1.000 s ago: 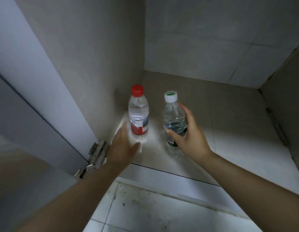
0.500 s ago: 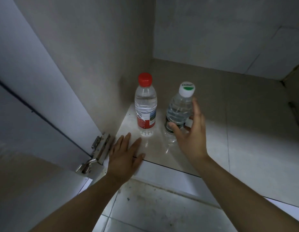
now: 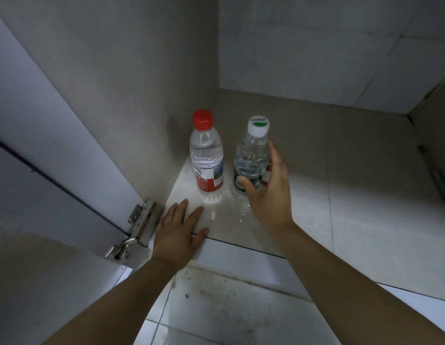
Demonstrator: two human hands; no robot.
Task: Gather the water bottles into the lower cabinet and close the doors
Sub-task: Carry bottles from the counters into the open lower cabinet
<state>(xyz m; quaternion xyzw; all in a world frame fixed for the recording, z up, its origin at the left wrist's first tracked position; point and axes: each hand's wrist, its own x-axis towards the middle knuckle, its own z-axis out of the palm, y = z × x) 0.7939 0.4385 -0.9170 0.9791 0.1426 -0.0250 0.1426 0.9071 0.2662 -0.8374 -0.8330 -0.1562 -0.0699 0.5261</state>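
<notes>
- the clear plastic water bottle with the white cap [image 3: 252,155] stands upright on the lower cabinet's pale tiled floor [image 3: 341,183], just beside the clear red-capped water bottle [image 3: 207,158].
- your right grip [image 3: 268,195] cups it loosely, thumb on its label, fingers nearly straight; your left grip [image 3: 176,232] lies flat and empty at the floor's front edge.
- thin, light, squashy plastic, probably: hold the labelled waist gently.

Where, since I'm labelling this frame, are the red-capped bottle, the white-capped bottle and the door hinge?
red-capped bottle [image 3: 207,155]: head view, clear body above the label.
white-capped bottle [image 3: 252,155]: head view, ribbed clear body below the cap.
door hinge [image 3: 140,220]: head view, its metal plate.
</notes>
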